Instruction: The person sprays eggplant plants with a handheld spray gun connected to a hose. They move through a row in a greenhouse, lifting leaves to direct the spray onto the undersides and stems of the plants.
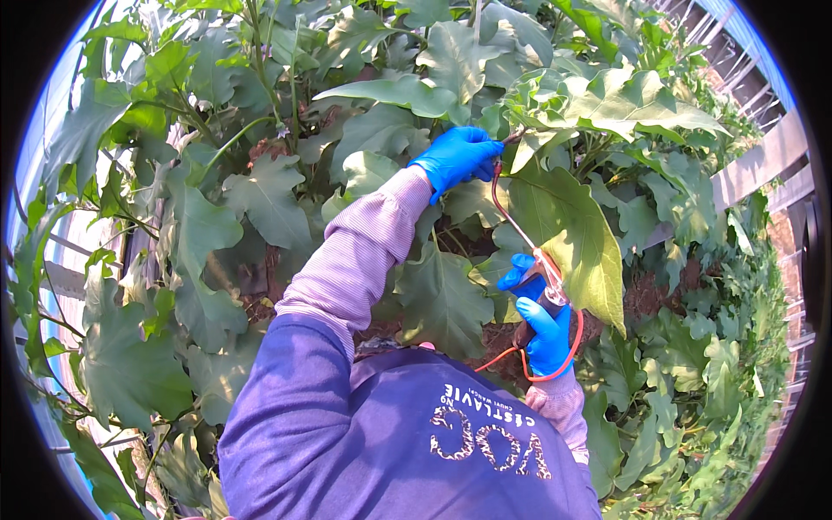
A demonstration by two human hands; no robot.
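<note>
My left hand (pixel 458 156), in a blue glove, has its fingers closed on a thin brownish stem (pixel 515 136) of an eggplant-like plant. My right hand (pixel 543 328), also blue-gloved, is wrapped around the dark handle of a hand-held wand (pixel 513 221). The wand's thin, bent metal tube rises to a dark red tip just below my left fingers. Clear plastic seems to cover the part near the handle. An orange hose or cord (pixel 575 344) loops from the handle around my right wrist. A broad yellow-green leaf (pixel 578 240) hangs right beside the tube.
Dense large leaves (pixel 448 296) surround both arms, with a pale purple flower (pixel 281 130) at upper left. Wooden boards (pixel 757 162) stand on the right. Brown soil (pixel 650 299) shows between plants. Bluish sheeting (pixel 747 39) runs along the upper right rim.
</note>
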